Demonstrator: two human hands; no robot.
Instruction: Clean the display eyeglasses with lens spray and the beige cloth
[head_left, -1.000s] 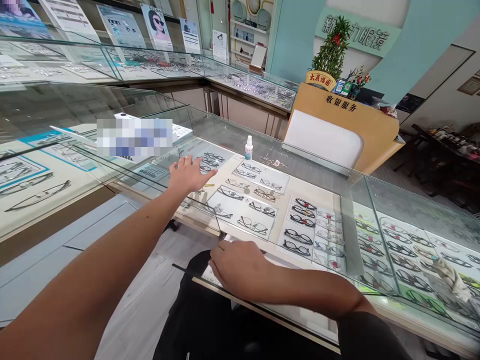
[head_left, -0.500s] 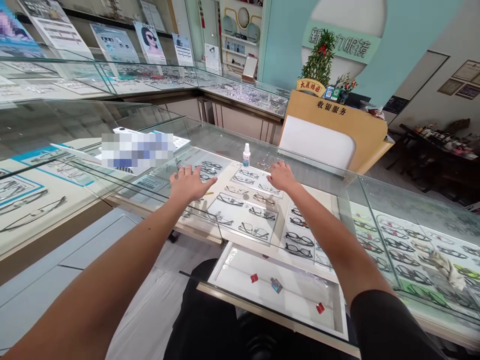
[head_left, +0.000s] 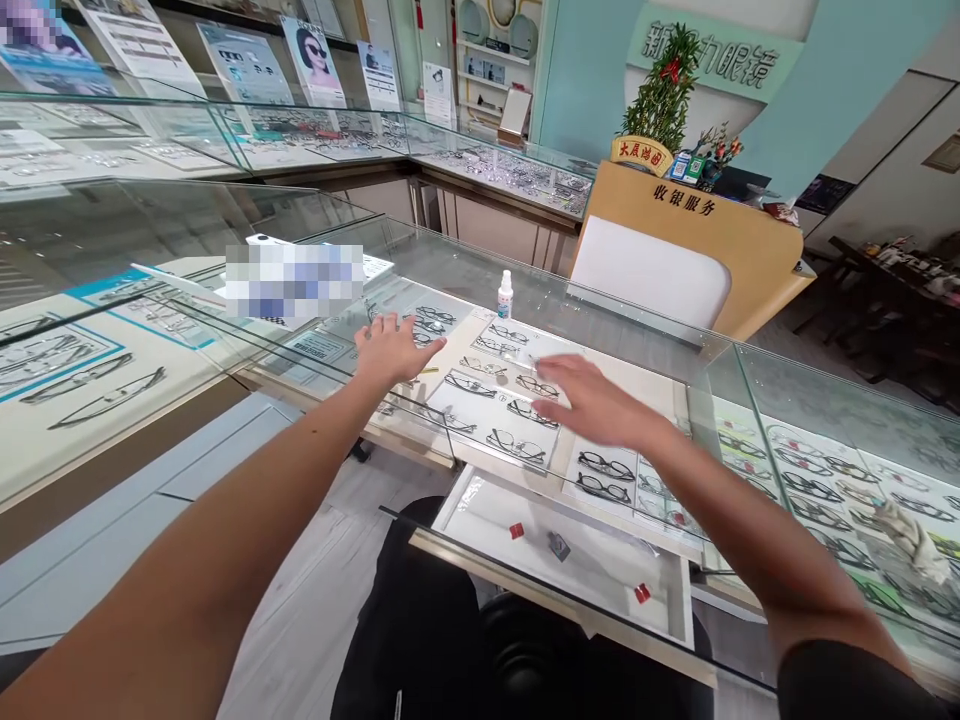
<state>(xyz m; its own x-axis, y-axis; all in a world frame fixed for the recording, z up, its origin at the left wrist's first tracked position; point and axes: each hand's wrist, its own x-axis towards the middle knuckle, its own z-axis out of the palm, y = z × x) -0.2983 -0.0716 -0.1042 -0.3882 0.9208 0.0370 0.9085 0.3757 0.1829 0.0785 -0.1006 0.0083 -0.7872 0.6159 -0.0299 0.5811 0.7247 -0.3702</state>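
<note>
My left hand [head_left: 396, 348] rests, fingers spread and holding nothing, on the glass top of a display case [head_left: 630, 325]. My right hand [head_left: 592, 398] is over the same glass, fingers apart with nothing in them; whether it touches the glass I cannot tell. Rows of eyeglasses [head_left: 516, 446] lie under the glass between and below the hands. A small white spray bottle [head_left: 505, 295] stands upright on the glass beyond the hands. Below, a drawer [head_left: 480, 500] is pulled out, with two red pieces [head_left: 516, 531] and a small grey packet [head_left: 559, 545] in it.
Papers [head_left: 375, 266] lie on the glass at the left. More eyeglass cases run along the back. On the right-hand case lies a crumpled cloth [head_left: 911, 540]. A yellow counter [head_left: 622, 200] with a plant [head_left: 664, 100] stands behind. The open drawer juts out over my legs.
My right hand has drawn back towards me from the far part of the glass. My left hand stays in place on the glass. The view has shifted slightly.
</note>
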